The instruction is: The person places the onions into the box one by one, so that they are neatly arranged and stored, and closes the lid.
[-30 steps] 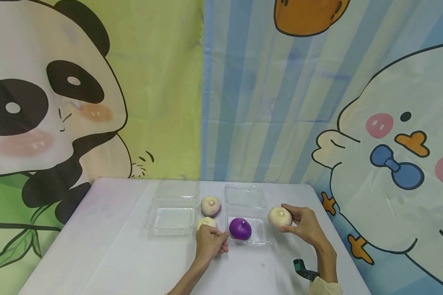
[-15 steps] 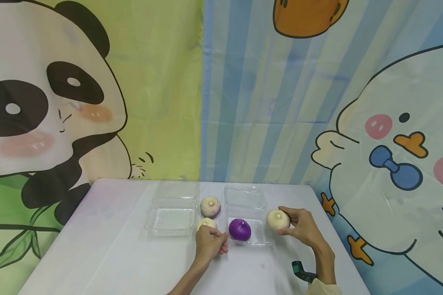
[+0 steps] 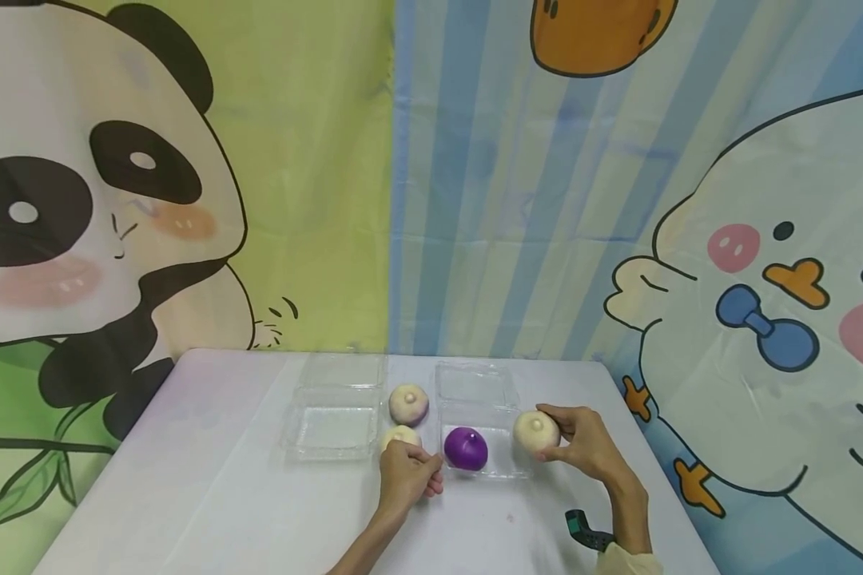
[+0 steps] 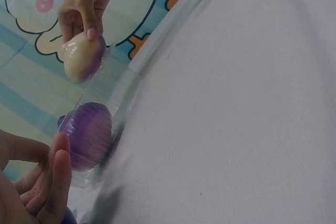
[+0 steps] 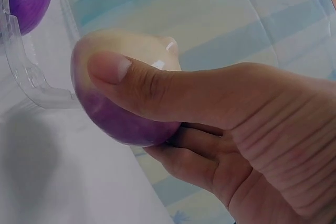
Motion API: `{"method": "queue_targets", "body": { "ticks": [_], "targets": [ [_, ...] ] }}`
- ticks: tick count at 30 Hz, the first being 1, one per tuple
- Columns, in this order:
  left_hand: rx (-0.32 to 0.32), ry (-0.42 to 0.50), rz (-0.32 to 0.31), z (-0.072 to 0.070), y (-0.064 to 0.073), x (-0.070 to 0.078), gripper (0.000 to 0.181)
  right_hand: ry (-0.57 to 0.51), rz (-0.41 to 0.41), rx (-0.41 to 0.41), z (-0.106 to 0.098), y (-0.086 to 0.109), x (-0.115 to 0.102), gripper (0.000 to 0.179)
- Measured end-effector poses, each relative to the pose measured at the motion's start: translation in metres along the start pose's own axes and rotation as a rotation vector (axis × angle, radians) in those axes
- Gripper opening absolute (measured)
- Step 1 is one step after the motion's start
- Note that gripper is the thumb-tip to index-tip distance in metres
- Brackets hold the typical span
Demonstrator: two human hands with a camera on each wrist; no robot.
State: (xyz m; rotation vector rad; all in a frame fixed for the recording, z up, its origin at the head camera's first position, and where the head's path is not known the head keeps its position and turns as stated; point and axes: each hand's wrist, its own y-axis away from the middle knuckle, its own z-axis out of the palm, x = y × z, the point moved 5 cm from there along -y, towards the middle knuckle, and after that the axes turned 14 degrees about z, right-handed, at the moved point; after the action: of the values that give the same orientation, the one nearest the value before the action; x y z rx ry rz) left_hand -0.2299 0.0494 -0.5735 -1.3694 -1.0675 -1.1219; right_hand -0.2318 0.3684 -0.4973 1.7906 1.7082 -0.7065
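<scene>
My right hand (image 3: 590, 447) pinches a turnip (image 3: 535, 431) between thumb and fingers, just over the right side of a clear plastic box (image 3: 505, 465). The turnip is cream on top and purple below, as the right wrist view shows. A glossy purple onion (image 3: 466, 449) lies in the left half of that box. At the box's left edge, the thumb and fingertips of my left hand (image 3: 408, 475) meet and pinch the rim. Another turnip (image 3: 401, 434) lies just behind my left hand, partly hidden by it, and a further turnip (image 3: 408, 405) sits farther back between the boxes.
To the left, a second clear box (image 3: 336, 430) stands with its lid (image 3: 344, 371) folded back. The right box's lid (image 3: 476, 383) is folded back too. The white table (image 3: 208, 479) meets a cartoon-printed curtain (image 3: 316, 200) behind. A black-and-green band (image 3: 588, 531) is on my right wrist.
My right hand has moved a little to the left with the turnip, bringing it closer to the onion over the right box. My left hand has stayed in place.
</scene>
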Motion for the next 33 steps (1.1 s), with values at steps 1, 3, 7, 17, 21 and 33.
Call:
{"method": "queue_targets", "body": {
  "ticks": [1, 3, 7, 17, 21, 33],
  "targets": [
    [-0.001, -0.001, 0.002, 0.000, -0.001, 0.000, 0.017, 0.002, 0.001, -0.003, 0.000, -0.001, -0.001, 0.082],
    [-0.004, -0.003, 0.003, -0.001, -0.002, 0.000, 0.017, 0.008, 0.004, -0.007, 0.002, -0.003, -0.003, 0.081],
    [-0.007, 0.001, 0.009, 0.000, 0.000, 0.000, 0.017, 0.024, 0.013, -0.016, 0.005, -0.004, -0.002, 0.081],
    [0.005, -0.005, 0.002, -0.001, -0.001, 0.001, 0.018, 0.058, -0.004, -0.057, 0.007, -0.007, -0.012, 0.082],
    [0.005, 0.000, 0.015, -0.001, -0.001, 0.000, 0.018, 0.082, -0.018, -0.082, 0.010, -0.008, -0.017, 0.082],
    [-0.006, 0.018, 0.017, 0.000, -0.001, -0.003, 0.019, 0.138, -0.072, -0.139, 0.021, -0.012, -0.031, 0.079]
  ]
}}
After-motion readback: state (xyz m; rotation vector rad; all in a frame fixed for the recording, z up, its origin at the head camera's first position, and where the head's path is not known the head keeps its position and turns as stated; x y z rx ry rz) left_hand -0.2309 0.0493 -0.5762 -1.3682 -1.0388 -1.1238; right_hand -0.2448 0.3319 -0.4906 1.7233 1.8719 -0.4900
